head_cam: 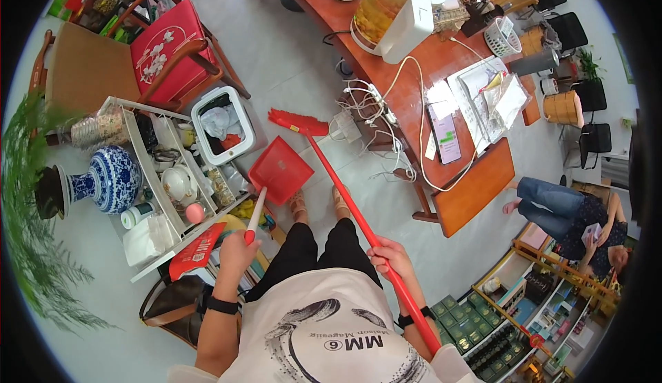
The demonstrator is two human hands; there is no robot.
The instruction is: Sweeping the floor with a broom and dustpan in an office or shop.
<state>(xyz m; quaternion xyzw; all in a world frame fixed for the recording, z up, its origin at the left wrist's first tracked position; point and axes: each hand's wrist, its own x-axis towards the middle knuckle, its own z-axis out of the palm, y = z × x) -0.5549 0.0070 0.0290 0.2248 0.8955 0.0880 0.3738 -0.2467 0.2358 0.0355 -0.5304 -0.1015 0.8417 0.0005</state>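
Note:
My left hand (238,253) grips the end of the pale handle of a red plastic dustpan (282,170), whose pan hangs beside my feet. Around the long red handle of a broom (345,195) my right hand (391,257) is closed. The handle's upper end reaches past my right forearm. Beyond the dustpan, the broom's red bristle head (297,122) lies at the grey tiled floor (279,85). Pan and bristles are apart.
A lined waste bin (223,125) stands left of the dustpan, by a white shelf unit (170,176) with a blue-and-white vase (111,179). Tangled white cables (380,109) hang from the wooden table (372,70). A wooden armchair (170,47) stands at left; a person (579,217) sits far right.

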